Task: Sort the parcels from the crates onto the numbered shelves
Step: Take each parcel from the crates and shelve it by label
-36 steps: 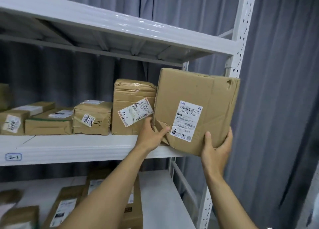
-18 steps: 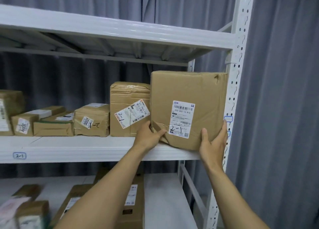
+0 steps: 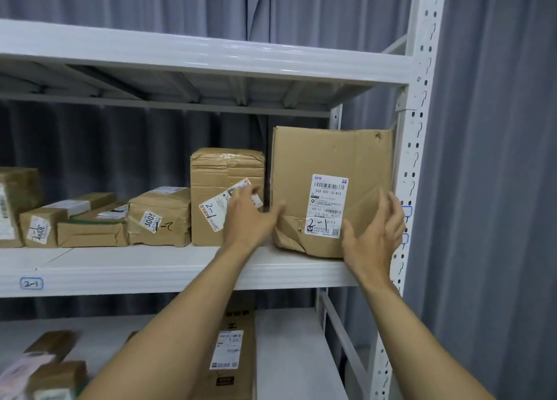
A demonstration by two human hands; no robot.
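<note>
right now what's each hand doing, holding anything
Left hand: open, fingers spread, holding nothing, beside the big box.
Right hand: open, holding nothing, by the big box's lower right corner; contact cannot be told.

i see only one bystander here — a grey pleated curtain (image 3: 494,158) hanging in long vertical folds behind and to the right of the rack, darker where it shows between the levels.
</note>
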